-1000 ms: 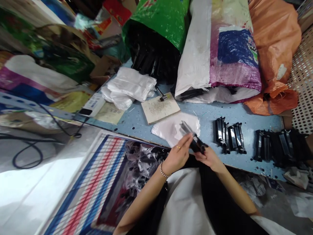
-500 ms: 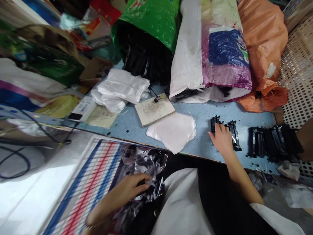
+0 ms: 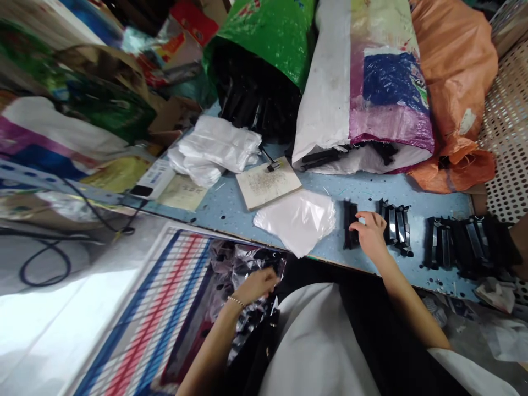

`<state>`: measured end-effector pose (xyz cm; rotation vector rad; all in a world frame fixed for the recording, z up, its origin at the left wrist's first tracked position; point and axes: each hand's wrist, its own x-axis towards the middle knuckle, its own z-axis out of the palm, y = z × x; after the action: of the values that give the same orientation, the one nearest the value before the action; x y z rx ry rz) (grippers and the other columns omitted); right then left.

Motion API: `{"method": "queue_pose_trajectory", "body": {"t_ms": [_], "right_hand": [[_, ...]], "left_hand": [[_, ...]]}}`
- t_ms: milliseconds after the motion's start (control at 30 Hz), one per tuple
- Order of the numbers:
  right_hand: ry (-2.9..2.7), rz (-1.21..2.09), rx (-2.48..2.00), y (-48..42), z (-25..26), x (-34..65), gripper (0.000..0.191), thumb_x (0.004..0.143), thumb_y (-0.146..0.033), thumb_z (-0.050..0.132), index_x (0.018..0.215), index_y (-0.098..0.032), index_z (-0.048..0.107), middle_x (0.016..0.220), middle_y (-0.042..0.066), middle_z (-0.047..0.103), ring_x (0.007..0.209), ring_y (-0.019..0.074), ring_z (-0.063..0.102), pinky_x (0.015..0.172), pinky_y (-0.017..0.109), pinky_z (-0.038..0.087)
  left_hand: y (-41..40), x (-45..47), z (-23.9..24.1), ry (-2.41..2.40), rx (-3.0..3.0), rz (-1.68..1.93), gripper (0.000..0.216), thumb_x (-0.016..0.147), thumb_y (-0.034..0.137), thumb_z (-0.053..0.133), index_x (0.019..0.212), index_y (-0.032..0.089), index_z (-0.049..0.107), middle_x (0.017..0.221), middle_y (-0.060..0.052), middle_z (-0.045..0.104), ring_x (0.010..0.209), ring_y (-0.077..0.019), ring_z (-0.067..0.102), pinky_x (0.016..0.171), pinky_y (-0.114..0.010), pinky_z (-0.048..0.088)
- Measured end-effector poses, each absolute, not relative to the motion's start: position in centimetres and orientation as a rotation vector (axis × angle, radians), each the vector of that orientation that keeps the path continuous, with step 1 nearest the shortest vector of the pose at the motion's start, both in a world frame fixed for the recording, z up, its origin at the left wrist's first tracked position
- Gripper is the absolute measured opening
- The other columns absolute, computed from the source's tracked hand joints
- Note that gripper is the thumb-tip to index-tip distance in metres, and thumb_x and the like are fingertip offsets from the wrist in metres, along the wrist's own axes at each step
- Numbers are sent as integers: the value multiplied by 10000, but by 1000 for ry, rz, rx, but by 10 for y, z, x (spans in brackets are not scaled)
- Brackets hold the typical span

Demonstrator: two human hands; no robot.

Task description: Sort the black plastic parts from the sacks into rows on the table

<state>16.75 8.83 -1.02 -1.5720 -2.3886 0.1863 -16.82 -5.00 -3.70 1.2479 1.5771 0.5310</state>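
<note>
My right hand is over the blue tabletop with thumb and fingertips closed at the edge of a long black plastic part, which lies flat. Just right of that hand stands a short row of similar black parts with shiny strips. My left hand, smeared by motion, is below the table edge above a striped bag. Clear-wrapped dark pieces lie in the bag beneath it; whether the fingers hold anything is unclear. A fanned stack of clear plastic sleeves lies left of my right hand.
More black parts stand at the right end. A worn board and folded clear bags lie at the left. Behind are a green sack of black parts, a white-purple sack and an orange sack.
My right hand has drawn a little left, and one black part now lies apart from the row. My left hand has moved up and right toward the table edge. The view has shifted slightly.
</note>
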Motion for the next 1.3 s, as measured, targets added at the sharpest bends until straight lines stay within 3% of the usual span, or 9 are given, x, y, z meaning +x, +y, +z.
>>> {"method": "queue_pose_trajectory", "body": {"t_ms": [133, 200, 300, 433, 633, 833, 1067, 1200, 1300], "right_hand": [[-2280, 222, -1648, 77, -13, 165, 287, 966, -251, 492, 1184, -218, 677, 1231, 123, 588, 1110, 290, 517, 945, 437, 413], [-2308, 262, -1712, 67, -14, 163, 469, 952, -416, 546, 1337, -149, 564, 1205, 172, 601, 1071, 322, 556, 911, 450, 452], [-2310, 379, -1824, 57, -15, 164, 559, 974, -437, 497, 1422, -105, 456, 1164, 190, 632, 1023, 319, 617, 859, 423, 490], [-2176, 541, -1998, 63, -16, 171, 403, 988, -395, 432, 1235, -119, 591, 1102, 190, 671, 927, 291, 666, 773, 371, 492], [-1276, 1656, -1518, 59, -7, 165, 415, 854, -587, 577, 937, -184, 634, 691, 24, 620, 532, 148, 534, 520, 268, 402], [-490, 2614, -520, 28, -11, 131, 494, 842, -506, 679, 1087, -78, 662, 587, -39, 541, 418, 43, 291, 381, 187, 241], [-39, 2681, -219, 18, -26, 131, 430, 842, -317, 734, 1198, -98, 637, 618, -80, 512, 411, 15, 222, 366, 106, 280], [81, 2676, -304, 19, -33, 123, 480, 828, -295, 757, 1229, -85, 598, 639, -83, 478, 433, 20, 260, 384, 103, 311], [135, 2551, -331, 23, -36, 118, 508, 817, -258, 774, 1255, -108, 567, 658, -97, 450, 447, 16, 271, 404, 88, 332]], "left_hand": [[6, -126, -23, 1699, 1612, 699, 192, 900, 355, 598, 932, 194, 698, 917, -74, 714, 834, -214, 684, 780, -337, 550], [31, -104, -22, 1837, 1810, 738, 124, 879, 249, 614, 935, 169, 692, 1060, -131, 685, 1001, -261, 655, 899, -399, 532], [58, -95, -31, 1874, 1867, 682, 125, 838, 130, 596, 730, 171, 642, 914, -106, 671, 942, -242, 650, 878, -381, 537], [73, -116, -41, 1784, 1633, 755, 139, 808, 262, 658, 700, 180, 627, 748, -28, 644, 747, -180, 640, 722, -299, 523], [70, -129, -37, 1645, 1236, 819, 257, 796, 409, 630, 712, 169, 667, 670, 3, 637, 624, -144, 561, 611, -266, 420], [67, -122, -40, 1629, 1359, 946, 260, 787, 346, 640, 595, 178, 589, 665, -10, 581, 661, -150, 548, 652, -277, 434], [66, -121, -46, 1579, 1416, 1017, 256, 860, 304, 575, 652, 193, 675, 789, -49, 674, 830, -189, 640, 796, -316, 512], [60, -120, -47, 1695, 1445, 1088, 123, 842, 183, 562, 843, 179, 686, 821, -39, 695, 774, -172, 658, 740, -304, 544], [49, -123, -43, 1835, 1727, 1127, 207, 882, 103, 483, 884, 170, 678, 981, -92, 714, 936, -208, 676, 871, -380, 554]]}}
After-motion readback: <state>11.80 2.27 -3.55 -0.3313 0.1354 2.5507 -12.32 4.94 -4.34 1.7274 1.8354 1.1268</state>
